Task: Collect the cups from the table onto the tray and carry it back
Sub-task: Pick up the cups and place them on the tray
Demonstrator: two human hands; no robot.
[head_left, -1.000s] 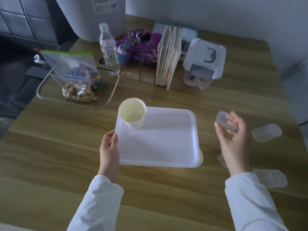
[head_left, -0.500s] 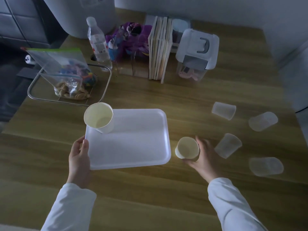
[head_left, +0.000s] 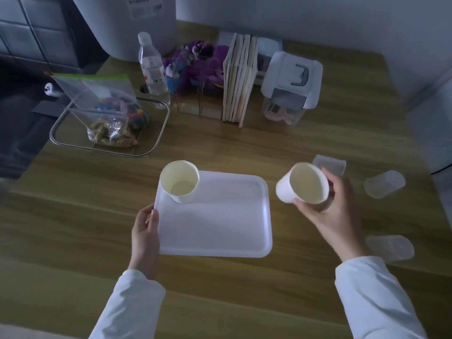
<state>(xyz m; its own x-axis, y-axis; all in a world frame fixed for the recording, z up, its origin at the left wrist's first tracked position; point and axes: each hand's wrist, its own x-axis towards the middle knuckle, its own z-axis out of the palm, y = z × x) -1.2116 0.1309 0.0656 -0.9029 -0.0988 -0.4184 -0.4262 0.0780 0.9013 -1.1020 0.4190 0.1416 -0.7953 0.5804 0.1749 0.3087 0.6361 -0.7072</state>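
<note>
A white tray [head_left: 220, 221] lies on the wooden table, and my left hand [head_left: 145, 234] grips its left edge. One white paper cup [head_left: 179, 181] stands upright in the tray's far-left corner. My right hand [head_left: 335, 211] holds a second white paper cup [head_left: 302, 187] in the air just right of the tray, tilted with its mouth toward me. Three clear plastic cups remain on the table to the right: one [head_left: 330, 163] behind my right hand, one on its side [head_left: 384, 184], one on its side nearer me [head_left: 390, 248].
A wire-rimmed tray [head_left: 156, 143] with a zip bag of snacks sits at the back left. A water bottle [head_left: 152, 69], purple toys, a row of books [head_left: 241, 79] and a lidded plastic box [head_left: 291, 86] line the back. The table's right edge runs beside the clear cups.
My right hand closed on the paper cup that stood right of the tray and lifted it off the table, tilted. My left hand has kept its grip on the tray.
</note>
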